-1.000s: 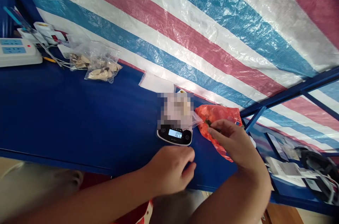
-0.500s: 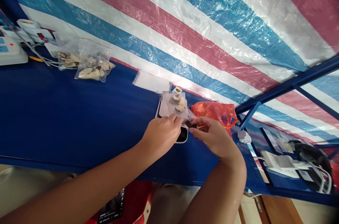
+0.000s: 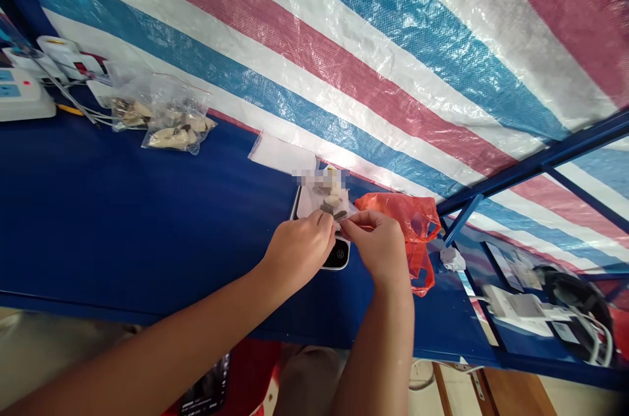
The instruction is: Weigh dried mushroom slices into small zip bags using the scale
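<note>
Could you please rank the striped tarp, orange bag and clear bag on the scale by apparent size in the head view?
1. striped tarp
2. orange bag
3. clear bag, plainly the smallest

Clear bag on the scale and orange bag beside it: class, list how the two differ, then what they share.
The clear bag is see-through, showing pale and dark pieces; the orange bag is coloured, its contents unclear. The clear bag lies on the scale, pinched by the left hand and right hand; the orange bag lies crumpled on the blue table. Both are plastic.
</note>
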The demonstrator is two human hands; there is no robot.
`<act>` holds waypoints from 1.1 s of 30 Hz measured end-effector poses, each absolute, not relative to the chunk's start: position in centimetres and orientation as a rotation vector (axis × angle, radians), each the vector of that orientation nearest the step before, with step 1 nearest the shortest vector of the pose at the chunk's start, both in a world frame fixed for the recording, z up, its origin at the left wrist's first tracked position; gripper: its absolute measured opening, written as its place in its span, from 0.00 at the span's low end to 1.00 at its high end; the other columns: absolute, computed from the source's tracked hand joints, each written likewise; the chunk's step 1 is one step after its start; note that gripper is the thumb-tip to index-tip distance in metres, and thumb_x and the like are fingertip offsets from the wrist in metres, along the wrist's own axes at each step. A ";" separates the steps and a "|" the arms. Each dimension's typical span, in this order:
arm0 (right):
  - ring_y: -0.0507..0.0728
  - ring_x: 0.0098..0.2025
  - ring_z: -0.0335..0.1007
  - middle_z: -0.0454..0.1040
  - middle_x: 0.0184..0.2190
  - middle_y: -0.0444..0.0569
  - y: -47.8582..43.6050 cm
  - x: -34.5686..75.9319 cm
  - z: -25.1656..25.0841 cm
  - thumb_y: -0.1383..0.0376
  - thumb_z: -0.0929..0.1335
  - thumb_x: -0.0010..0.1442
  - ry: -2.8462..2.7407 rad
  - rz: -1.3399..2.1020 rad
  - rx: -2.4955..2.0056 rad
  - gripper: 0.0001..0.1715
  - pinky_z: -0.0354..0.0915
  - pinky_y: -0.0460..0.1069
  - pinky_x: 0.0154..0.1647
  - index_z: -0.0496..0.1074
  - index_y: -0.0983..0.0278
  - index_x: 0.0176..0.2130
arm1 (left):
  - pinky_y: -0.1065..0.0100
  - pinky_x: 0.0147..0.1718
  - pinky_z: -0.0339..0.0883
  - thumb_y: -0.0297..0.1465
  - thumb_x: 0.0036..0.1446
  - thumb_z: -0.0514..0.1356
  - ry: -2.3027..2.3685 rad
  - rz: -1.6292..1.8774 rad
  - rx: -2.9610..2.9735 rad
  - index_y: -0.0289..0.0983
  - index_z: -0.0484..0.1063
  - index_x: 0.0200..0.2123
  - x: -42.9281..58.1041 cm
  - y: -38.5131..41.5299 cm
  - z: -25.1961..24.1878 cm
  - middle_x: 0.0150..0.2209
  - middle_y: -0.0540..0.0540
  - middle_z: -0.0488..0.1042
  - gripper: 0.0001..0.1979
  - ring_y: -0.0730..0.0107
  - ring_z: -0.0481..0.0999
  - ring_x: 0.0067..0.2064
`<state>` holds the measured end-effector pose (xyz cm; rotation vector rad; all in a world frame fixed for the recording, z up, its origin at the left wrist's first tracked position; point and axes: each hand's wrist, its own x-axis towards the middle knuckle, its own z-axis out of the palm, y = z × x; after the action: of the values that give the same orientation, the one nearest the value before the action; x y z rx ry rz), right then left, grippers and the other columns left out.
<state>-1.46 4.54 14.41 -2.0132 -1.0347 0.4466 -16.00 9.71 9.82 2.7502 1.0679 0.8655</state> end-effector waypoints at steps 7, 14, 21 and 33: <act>0.59 0.30 0.74 0.79 0.25 0.46 6.3 -2.9 11.8 0.58 0.72 0.53 -0.961 0.527 -1.817 0.10 0.67 0.51 0.32 0.80 0.61 0.29 | 0.64 0.23 0.49 0.26 0.71 0.53 1.062 0.844 2.777 0.36 0.71 0.35 -16.1 10.0 9.9 0.30 0.47 0.76 0.11 0.65 0.77 0.27; 0.50 0.24 0.57 0.67 0.22 0.39 6.7 -3.3 12.1 0.63 0.67 0.51 -0.817 0.908 -1.589 0.04 0.53 0.46 0.23 0.69 0.61 0.26 | 0.63 0.25 0.60 0.25 0.72 0.52 1.008 0.844 2.761 0.35 0.72 0.38 -16.2 10.3 9.7 0.34 0.45 0.78 0.11 0.62 0.81 0.32; 0.53 0.26 0.66 0.77 0.28 0.43 6.7 -3.2 12.5 0.53 0.74 0.55 -0.834 0.832 -1.601 0.15 0.61 0.47 0.24 0.76 0.62 0.35 | 0.64 0.33 0.68 0.26 0.73 0.50 0.833 0.921 2.623 0.35 0.73 0.46 -16.2 10.2 9.5 0.42 0.44 0.81 0.11 0.61 0.83 0.43; 0.60 0.37 0.81 0.84 0.38 0.51 7.0 -2.6 12.7 0.56 0.73 0.56 -0.697 0.767 -1.534 0.15 0.71 0.49 0.27 0.74 0.62 0.40 | 0.65 0.31 0.61 0.35 0.65 0.58 1.099 1.069 2.122 0.40 0.78 0.36 -20.9 14.3 11.4 0.34 0.49 0.81 0.09 0.68 0.75 0.30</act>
<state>-2.63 7.04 12.66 -1.5345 -0.6967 0.7675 -20.85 14.28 11.40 2.1217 1.0992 1.0691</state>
